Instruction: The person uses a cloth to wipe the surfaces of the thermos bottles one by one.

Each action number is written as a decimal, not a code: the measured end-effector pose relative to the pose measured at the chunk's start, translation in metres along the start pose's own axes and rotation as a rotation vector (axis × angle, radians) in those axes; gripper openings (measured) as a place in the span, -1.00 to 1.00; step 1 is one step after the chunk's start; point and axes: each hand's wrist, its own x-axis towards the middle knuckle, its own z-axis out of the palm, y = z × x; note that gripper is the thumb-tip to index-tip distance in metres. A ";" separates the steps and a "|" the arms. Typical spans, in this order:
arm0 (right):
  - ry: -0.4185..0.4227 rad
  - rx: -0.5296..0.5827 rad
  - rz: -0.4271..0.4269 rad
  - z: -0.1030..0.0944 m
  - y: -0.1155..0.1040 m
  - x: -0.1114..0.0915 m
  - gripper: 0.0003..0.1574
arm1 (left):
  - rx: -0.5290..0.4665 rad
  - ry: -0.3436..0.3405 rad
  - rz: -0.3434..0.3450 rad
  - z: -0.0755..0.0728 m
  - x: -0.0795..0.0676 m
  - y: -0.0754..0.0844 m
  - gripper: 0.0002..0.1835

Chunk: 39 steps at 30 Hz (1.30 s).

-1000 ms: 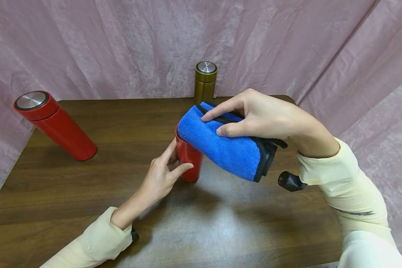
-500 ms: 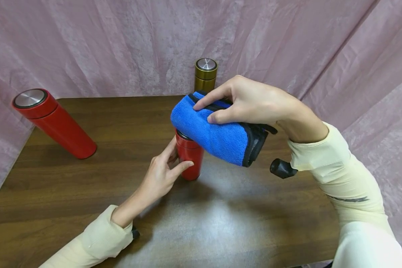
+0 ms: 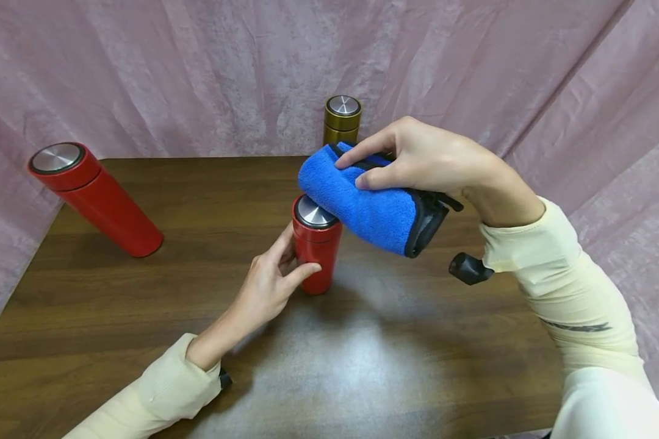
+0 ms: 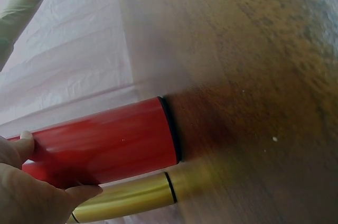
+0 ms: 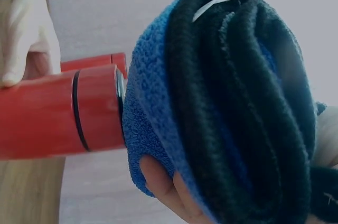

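My left hand (image 3: pixel 269 277) grips a red thermos flask (image 3: pixel 318 256) that stands upright on the wooden table, thumb and fingers around its body. Its shiny metal lid top (image 3: pixel 314 212) shows, partly covered on the right. In my right hand (image 3: pixel 434 155) is a folded blue towel (image 3: pixel 362 207) with black edging, pinched from above by thumb and fingers. The towel's near corner lies right at the flask's lid. From the right wrist view, the rolled towel (image 5: pixel 153 81) meets the lid end of the red flask (image 5: pixel 47 113), with layered dark edges facing the camera.
Another red thermos flask (image 3: pixel 101 201) stands at the left of the table (image 3: pixel 214 195). A gold thermos flask (image 3: pixel 342 119) is at the back, its lower part hidden by the towel. Pink curtains (image 3: pixel 225 73) hang behind and to the right.
The towel in my right hand has risen and drawn back from the lid, first left, then right, uncovering more of the metal top. My left hand keeps its grip on the flask.
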 end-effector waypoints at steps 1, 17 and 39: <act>0.004 0.002 0.004 -0.001 0.002 0.000 -0.55 | 0.002 0.001 0.001 0.000 0.000 0.000 -0.07; 0.502 0.160 -0.353 0.026 0.039 -0.016 -0.53 | 0.015 0.001 -0.007 -0.001 -0.002 0.002 -0.08; 0.430 0.252 -0.350 0.088 0.081 0.008 -0.46 | 0.044 -0.017 -0.016 -0.003 -0.002 0.002 -0.06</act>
